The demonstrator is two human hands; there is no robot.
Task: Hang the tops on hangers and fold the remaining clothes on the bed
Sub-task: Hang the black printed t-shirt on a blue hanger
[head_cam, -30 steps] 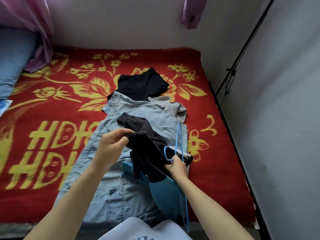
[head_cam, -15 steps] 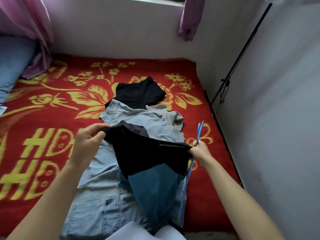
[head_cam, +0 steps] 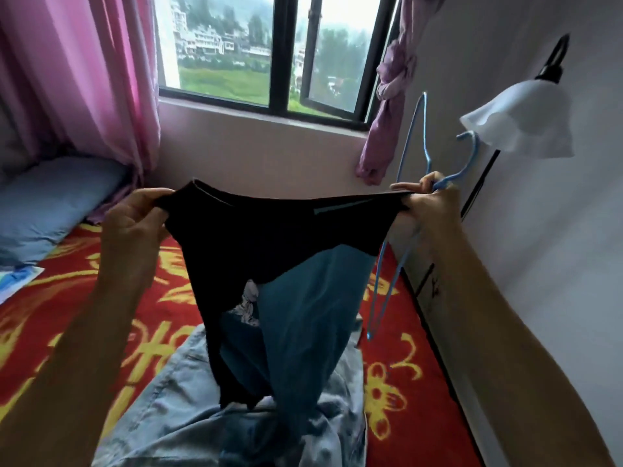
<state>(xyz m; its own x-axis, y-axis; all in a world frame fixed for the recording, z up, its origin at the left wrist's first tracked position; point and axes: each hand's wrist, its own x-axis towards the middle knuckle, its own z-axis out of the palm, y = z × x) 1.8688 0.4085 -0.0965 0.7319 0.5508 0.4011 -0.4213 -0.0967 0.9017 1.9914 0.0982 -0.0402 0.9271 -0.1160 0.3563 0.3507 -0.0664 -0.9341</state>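
**Top lifted, hanger not yet in it**

I have the black-and-teal short-sleeved top (head_cam: pixel 269 237) stretched between the two hands at chest height over the bed. Its lower end trails down onto the rumpled pale-blue denim garment (head_cam: pixel 188 416) below my wrists. My left hand (head_cam: pixel 135 224) pinches one shoulder of the top. My right hand (head_cam: pixel 428 200) is curled round the other shoulder and the thin blue plastic hanger (head_cam: pixel 473 153) together. The hanger's hook stands up above the knuckles and its frame dangles below the hand, outside the cloth.

By my reckoning nothing is finished yet: this top is only spread out, the hanger must go through its neck, and the denim piece lies unfolded on the red blanket with yellow flowers (head_cam: pixel 67 315). I cannot tell whether other clothes lie under it.

Room is tight to the right of my right hand. The grey wall is close, and the white frilled lampshade (head_cam: pixel 519 119) sits just beside the hanger hook, so a swing that way could snag. Below my right forearm the mattress edge meets the wall. To the left of my left hand the blanket runs open towards the blue pillow (head_cam: pixel 50 203).
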